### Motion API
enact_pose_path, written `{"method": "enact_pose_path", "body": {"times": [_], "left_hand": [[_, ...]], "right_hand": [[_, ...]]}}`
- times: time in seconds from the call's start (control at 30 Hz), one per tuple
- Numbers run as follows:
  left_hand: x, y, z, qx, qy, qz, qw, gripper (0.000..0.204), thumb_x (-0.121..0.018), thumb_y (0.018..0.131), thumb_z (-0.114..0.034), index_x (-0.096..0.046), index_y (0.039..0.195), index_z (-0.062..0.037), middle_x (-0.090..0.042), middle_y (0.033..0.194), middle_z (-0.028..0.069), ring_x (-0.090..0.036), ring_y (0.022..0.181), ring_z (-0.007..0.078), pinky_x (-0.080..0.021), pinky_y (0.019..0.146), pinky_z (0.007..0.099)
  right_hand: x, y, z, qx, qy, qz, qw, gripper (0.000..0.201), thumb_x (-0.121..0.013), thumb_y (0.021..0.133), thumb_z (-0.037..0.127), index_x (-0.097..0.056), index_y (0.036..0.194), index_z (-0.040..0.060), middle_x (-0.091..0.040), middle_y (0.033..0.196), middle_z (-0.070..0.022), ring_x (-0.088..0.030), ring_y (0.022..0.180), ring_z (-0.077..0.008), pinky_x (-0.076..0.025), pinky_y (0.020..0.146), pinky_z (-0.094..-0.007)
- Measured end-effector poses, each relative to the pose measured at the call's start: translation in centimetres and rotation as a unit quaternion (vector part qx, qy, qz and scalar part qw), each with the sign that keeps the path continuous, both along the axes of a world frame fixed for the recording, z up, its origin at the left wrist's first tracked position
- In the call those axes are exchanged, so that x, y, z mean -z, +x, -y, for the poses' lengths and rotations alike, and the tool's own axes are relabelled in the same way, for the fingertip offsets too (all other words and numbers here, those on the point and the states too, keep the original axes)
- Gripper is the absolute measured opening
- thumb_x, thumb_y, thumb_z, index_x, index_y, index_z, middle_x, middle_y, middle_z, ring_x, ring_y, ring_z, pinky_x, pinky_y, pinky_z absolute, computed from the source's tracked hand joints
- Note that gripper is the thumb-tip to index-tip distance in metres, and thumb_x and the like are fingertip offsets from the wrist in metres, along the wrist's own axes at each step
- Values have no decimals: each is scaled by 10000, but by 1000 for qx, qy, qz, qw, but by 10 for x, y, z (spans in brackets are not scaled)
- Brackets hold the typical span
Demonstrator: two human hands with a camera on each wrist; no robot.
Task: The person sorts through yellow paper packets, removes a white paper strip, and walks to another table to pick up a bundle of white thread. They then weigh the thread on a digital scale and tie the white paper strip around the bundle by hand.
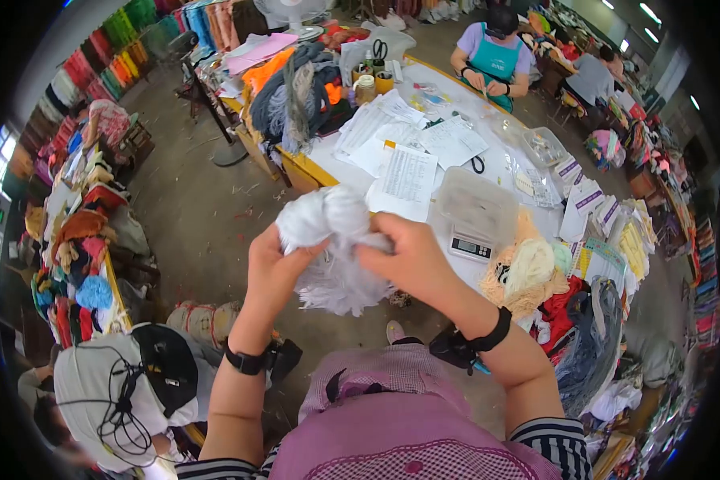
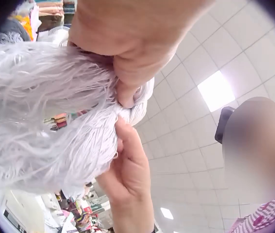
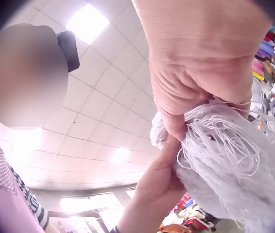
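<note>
A bundle of white yarn (image 1: 344, 280), gathered at the top with loose strands hanging below, is held up in front of the body by both hands. My left hand (image 1: 274, 268) grips its left side, thumb across the yarn near the gathered part. On the other side my right hand (image 1: 408, 254) pinches the strands between thumb and fingers. In the left wrist view the yarn (image 2: 45, 82) splits into two hanging portions, joined where the thumbs meet. Loops of thin strands on the yarn (image 3: 225, 145) show under the right hand (image 3: 200, 63) in the right wrist view.
Ahead stands a table with paper sheets (image 1: 404, 180), a clear plastic box (image 1: 476, 204), a small digital scale (image 1: 470, 248) and heaped yarn (image 1: 292, 96). A person in a teal apron (image 1: 492, 64) sits across it. At lower left is another person in a cap (image 1: 164, 364).
</note>
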State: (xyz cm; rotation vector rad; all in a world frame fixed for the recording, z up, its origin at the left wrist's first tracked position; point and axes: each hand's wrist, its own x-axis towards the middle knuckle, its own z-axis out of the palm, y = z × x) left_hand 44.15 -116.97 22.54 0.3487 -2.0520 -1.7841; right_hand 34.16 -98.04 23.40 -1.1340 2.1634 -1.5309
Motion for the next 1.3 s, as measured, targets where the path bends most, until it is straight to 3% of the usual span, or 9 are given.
{"method": "enact_pose_path", "body": {"times": [0.1, 0.33, 0.53, 0.6, 0.73, 0.9, 1.1, 1.2, 1.3], "left_hand": [[-7, 12, 3, 104, 205, -35, 973, 296, -715, 875, -54, -634, 1152, 13, -700, 1023, 45, -638, 898, 93, -516, 812, 273], [-6, 29, -5, 116, 60, -63, 989, 298, -739, 861, -84, -643, 1132, -6, -706, 986, 33, -635, 833, 96, -517, 741, 275], [-29, 42, -27, 0, -284, 34, 958, 479, -768, 686, -26, -644, 1149, -44, -689, 980, 68, -668, 884, 219, -515, 797, 327], [-52, 41, -36, -74, -390, -150, 905, 507, -737, 633, 2, -635, 1130, -9, -646, 1093, 124, -632, 1026, 238, -483, 892, 321], [-51, 50, -29, 81, -368, -97, 921, 608, -725, 599, 54, -626, 1186, -73, -616, 1183, 138, -638, 999, 289, -523, 817, 345], [-54, 52, -40, 39, -418, -95, 903, 534, -715, 607, 64, -631, 1120, -53, -626, 1123, 129, -638, 987, 282, -526, 796, 335], [-45, 61, -22, 16, -402, -131, 906, 444, -714, 607, 59, -593, 1027, -20, -616, 1053, 131, -625, 954, 252, -502, 808, 320], [-42, 58, -15, -12, -328, -173, 929, 295, -681, 715, 29, -547, 974, -18, -617, 1051, 112, -610, 940, 196, -481, 818, 294], [-54, 54, -10, -18, 93, -211, 973, 92, -555, 897, -90, -509, 963, -48, -611, 1032, 68, -572, 906, 119, -468, 817, 265]], "right_hand": [[-7, 11, -11, 40, -5, 99, 994, 226, -643, 860, 176, -621, 1002, 1, -645, 800, -52, -531, 706, -67, -441, 632, -254], [6, 27, -5, -29, -155, 343, 926, 315, -623, 886, 118, -548, 1181, 37, -607, 1108, -56, -570, 952, -90, -452, 814, -234], [4, 28, -14, -37, -201, 106, 973, 379, -647, 858, 99, -544, 1216, 31, -616, 1098, -47, -593, 972, -103, -490, 806, -267], [1, 26, -13, -57, -125, 142, 980, 378, -655, 842, 106, -572, 1205, 44, -636, 1039, -42, -591, 920, -89, -496, 779, -264], [-11, 28, -11, -64, -147, 84, 983, 405, -665, 798, 108, -596, 1196, 72, -654, 1013, -51, -610, 853, -141, -504, 772, -292], [-7, 19, -3, 30, -122, -248, 961, 400, -683, 764, 159, -626, 1155, 91, -666, 979, -82, -625, 807, -239, -512, 750, -353], [-19, 25, 0, -34, -75, 83, 993, 223, -674, 803, 160, -676, 1008, 70, -652, 803, -64, -600, 715, -147, -485, 666, -280], [1, 24, 13, -67, -225, 176, 956, 196, -647, 863, 147, -662, 1045, 73, -618, 823, -9, -579, 771, -91, -458, 636, -246], [-5, 21, 0, -109, -182, 522, 826, 371, -453, 1005, 333, -591, 1220, 64, -630, 1074, -7, -569, 943, -107, -457, 851, -275]]}}
